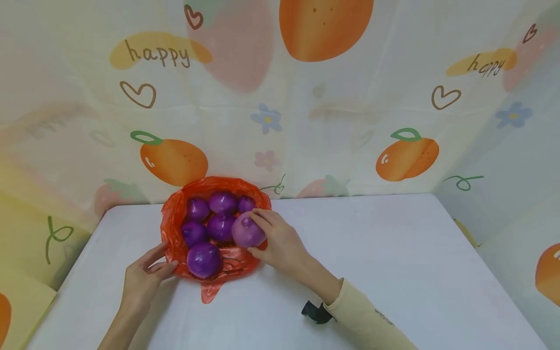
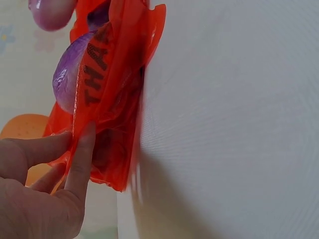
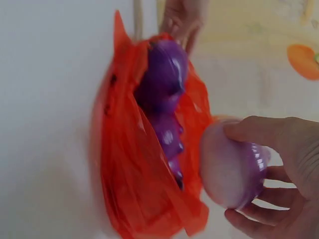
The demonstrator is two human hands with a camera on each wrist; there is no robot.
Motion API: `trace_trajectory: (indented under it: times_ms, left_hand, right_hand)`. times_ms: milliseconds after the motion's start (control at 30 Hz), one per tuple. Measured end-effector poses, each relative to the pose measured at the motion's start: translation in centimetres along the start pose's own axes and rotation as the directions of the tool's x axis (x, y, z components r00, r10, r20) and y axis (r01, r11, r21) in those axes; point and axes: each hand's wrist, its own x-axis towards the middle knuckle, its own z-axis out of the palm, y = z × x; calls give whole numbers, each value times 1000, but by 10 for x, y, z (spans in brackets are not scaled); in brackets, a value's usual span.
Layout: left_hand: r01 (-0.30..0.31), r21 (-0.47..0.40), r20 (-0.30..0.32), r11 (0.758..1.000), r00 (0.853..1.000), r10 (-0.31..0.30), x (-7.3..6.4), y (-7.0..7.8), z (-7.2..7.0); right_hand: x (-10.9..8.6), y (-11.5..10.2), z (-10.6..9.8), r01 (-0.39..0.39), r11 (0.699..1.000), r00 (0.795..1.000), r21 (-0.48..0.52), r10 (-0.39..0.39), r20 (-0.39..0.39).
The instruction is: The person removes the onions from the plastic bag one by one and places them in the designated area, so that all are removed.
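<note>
A red plastic bag [image 1: 172,228] lies opened out on the table with several glossy purple onions [image 1: 220,226] inside. My left hand [image 1: 144,277] pinches the bag's left rim between thumb and fingers; printed letters show on the bag close by in the left wrist view. In my right hand [image 1: 280,240] is a paler purple onion [image 1: 248,230], held over the bag's right side with fingers and thumb around it. The right wrist view shows this held onion [image 3: 227,169] beside the bag's raised edge.
The white table [image 1: 372,253] extends to the right of the bag. Near my right sleeve [image 1: 367,316] a small black object [image 1: 317,312] appears over the table. Behind stands a cloth backdrop [image 1: 297,146] printed with fruit and flowers.
</note>
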Motion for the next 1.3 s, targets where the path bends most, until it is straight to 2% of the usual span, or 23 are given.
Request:
trace_trajectory:
  times_ms: [167,300,467,700,900,1300]
  left_hand:
    - [4,-6,-6,1000,1000,-4,1,-1,0]
    - [-14,-31,-1,999,1000,14,1,-2,0]
    - [-39,-53,2,998,999,39,1,-2,0]
    - [-11,-47,4,999,1000,11,3,-1,-3]
    - [11,-2,3,1000,1000,-11,2,1,-2]
    - [13,-10,2,1000,1000,-13,3,2,-2]
  right_hand:
    - [1,15,-9,-13,998,988,57,22,-155]
    - [0,28,-15,-51,997,974,66,64,-218]
    - [2,47,-23,-129,987,950,98,152,-273]
    - [4,78,-15,-201,962,935,184,244,-256]
    - [1,101,-2,-282,945,923,167,314,-224]
    - [2,134,16,-325,935,929,139,344,-139]
